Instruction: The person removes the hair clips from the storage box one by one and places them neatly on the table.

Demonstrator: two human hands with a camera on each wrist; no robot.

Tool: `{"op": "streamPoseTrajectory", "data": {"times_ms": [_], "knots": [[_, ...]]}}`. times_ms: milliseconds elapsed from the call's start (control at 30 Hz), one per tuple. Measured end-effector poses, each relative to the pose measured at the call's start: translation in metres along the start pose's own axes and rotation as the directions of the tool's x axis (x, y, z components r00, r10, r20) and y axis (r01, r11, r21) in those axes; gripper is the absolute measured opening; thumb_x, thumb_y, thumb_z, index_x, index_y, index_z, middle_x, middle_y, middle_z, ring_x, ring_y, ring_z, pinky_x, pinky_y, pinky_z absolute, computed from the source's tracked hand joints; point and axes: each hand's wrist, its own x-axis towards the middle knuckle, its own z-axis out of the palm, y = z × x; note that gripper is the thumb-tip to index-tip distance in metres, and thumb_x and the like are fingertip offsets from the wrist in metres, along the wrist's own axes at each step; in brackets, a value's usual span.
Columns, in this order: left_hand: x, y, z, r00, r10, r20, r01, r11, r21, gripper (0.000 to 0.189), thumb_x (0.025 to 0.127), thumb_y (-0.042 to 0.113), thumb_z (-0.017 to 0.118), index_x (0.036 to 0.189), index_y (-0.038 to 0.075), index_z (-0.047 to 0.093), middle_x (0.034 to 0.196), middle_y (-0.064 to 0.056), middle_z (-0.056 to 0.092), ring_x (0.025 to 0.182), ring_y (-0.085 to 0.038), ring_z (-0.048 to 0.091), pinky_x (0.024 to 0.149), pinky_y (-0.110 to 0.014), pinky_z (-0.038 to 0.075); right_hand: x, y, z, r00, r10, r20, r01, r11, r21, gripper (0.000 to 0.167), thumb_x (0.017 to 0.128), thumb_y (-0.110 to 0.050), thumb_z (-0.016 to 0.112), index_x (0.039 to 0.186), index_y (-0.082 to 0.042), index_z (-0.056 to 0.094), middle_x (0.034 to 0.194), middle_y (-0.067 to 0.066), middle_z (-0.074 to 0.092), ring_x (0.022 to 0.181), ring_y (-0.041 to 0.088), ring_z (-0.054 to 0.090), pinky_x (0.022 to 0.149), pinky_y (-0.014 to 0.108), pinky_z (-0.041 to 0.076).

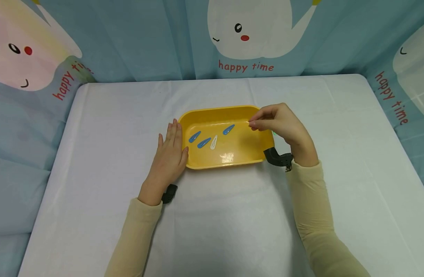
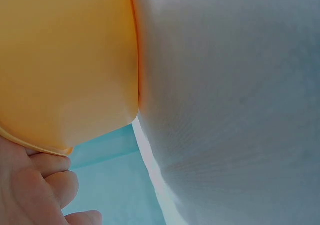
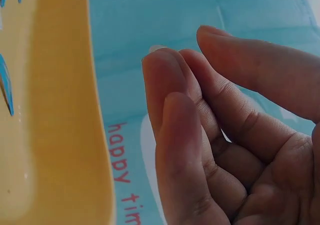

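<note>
My right hand (image 1: 284, 125) hides the far right corner of the tray (image 1: 244, 148), and my left hand (image 1: 168, 157) covers part of its left rim. In my left wrist view, the tray runs off the top and left edges and its inside is out of sight. My right wrist view cuts off the clips (image 3: 5, 87). A green speck (image 1: 274, 133) is too small to make out. My sleeves (image 1: 312, 215) leave the head view at the bottom.
</note>
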Motion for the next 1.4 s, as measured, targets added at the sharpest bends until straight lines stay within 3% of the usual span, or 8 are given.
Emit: {"op": "streamPoseTrajectory", "data": {"times_ms": [333, 667, 867, 1033, 1200, 1400], "knots": [[0.001, 0.000, -0.002, 1.000, 0.003, 0.002, -0.003, 1.000, -0.006, 0.063, 0.100, 0.024, 0.034, 0.149, -0.004, 0.005, 0.157, -0.014, -0.005, 0.143, -0.025, -0.005, 0.111, -0.054, 0.002, 0.011, 0.005, 0.012, 0.995, 0.011, 0.098, -0.009, 1.000, -0.016, 0.018, 0.087, -0.005, 0.065, 0.094, 0.012, 0.066, 0.085, 0.009, 0.069, 0.078, 0.019, 0.064, 0.073, 0.027, 0.052], [0.000, 0.000, -0.002, 1.000, 0.001, 0.005, -0.001, 1.000, -0.010, 0.063, 0.100, 0.024, 0.034, 0.149, -0.005, 0.005, 0.157, -0.014, -0.004, 0.143, -0.026, -0.004, 0.111, -0.054, 0.002, 0.017, 0.003, 0.024, 0.993, 0.034, 0.111, -0.029, 0.999, -0.045, 0.012, 0.085, -0.004, 0.068, 0.089, 0.007, 0.069, 0.078, 0.008, 0.069, 0.080, 0.032, 0.063, 0.070, 0.028, 0.052], [-0.001, -0.001, -0.002, 1.000, -0.006, 0.004, 0.006, 1.000, -0.007, 0.063, 0.100, 0.024, 0.034, 0.149, -0.005, 0.005, 0.157, -0.014, -0.004, 0.144, -0.026, -0.003, 0.111, -0.054, 0.002, 0.028, 0.001, 0.030, 0.975, 0.059, 0.215, -0.040, 0.995, -0.088, 0.011, 0.086, -0.006, 0.067, 0.088, 0.004, 0.070, 0.082, 0.013, 0.069, 0.084, 0.040, 0.060, 0.074, 0.032, 0.052], [-0.002, -0.001, -0.002, 1.000, -0.008, 0.003, 0.008, 1.000, -0.009, 0.063, 0.100, 0.024, 0.034, 0.149, -0.005, 0.005, 0.157, -0.014, -0.004, 0.143, -0.026, -0.004, 0.111, -0.054, 0.002, 0.044, 0.003, 0.040, 0.955, 0.073, 0.288, -0.036, 0.991, -0.131, 0.012, 0.084, -0.009, 0.070, 0.084, 0.003, 0.071, 0.078, 0.011, 0.069, 0.075, 0.029, 0.064, 0.071, 0.032, 0.053], [-0.002, -0.002, -0.001, 1.000, -0.008, 0.001, 0.008, 1.000, -0.009, 0.064, 0.100, 0.024, 0.035, 0.149, -0.005, 0.005, 0.157, -0.014, -0.004, 0.143, -0.025, -0.004, 0.111, -0.054, 0.002, 0.056, 0.005, 0.054, 0.942, 0.123, 0.314, -0.057, 0.976, -0.210, 0.010, 0.083, -0.006, 0.070, 0.084, 0.004, 0.070, 0.075, 0.008, 0.068, 0.069, 0.015, 0.062, 0.066, 0.026, 0.052], [-0.001, -0.001, -0.001, 1.000, 0.000, 0.000, 0.000, 1.000, -0.011, 0.064, 0.100, 0.024, 0.034, 0.149, -0.005, 0.005, 0.157, -0.014, -0.004, 0.143, -0.024, -0.005, 0.111, -0.054, 0.002, 0.064, 0.002, 0.064, 0.923, 0.165, 0.348, -0.055, 0.950, -0.306, 0.008, 0.083, -0.002, 0.068, 0.083, 0.006, 0.070, 0.074, 0.007, 0.067, 0.067, 0.015, 0.064, 0.064, 0.025, 0.052]]}}
